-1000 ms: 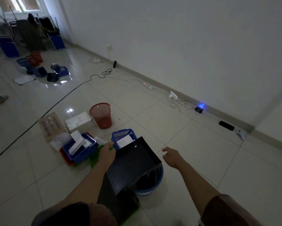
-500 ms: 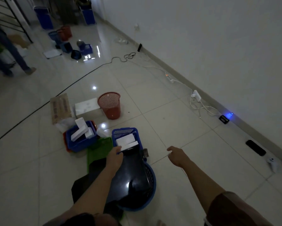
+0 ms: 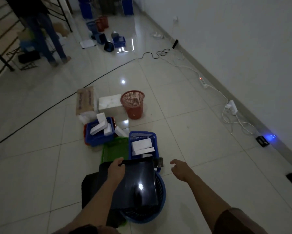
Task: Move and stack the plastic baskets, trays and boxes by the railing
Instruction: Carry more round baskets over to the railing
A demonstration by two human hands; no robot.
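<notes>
Over the last second the left hand (image 3: 116,169), its grip clamped on the glossy black plastic tray (image 3: 138,184), has lowered it onto the round blue plastic basket (image 3: 160,200), so stacking is progressing, while the right hand (image 3: 180,169) hovers beside it, fingers apart and holding nothing.

Bare forearms; short brown sleeve (image 3: 233,220) on right arm; dark garment at left shoulder.

left hand (image 3: 116,169) gripping (thumb over), right hand (image 3: 180,170) loose
</notes>
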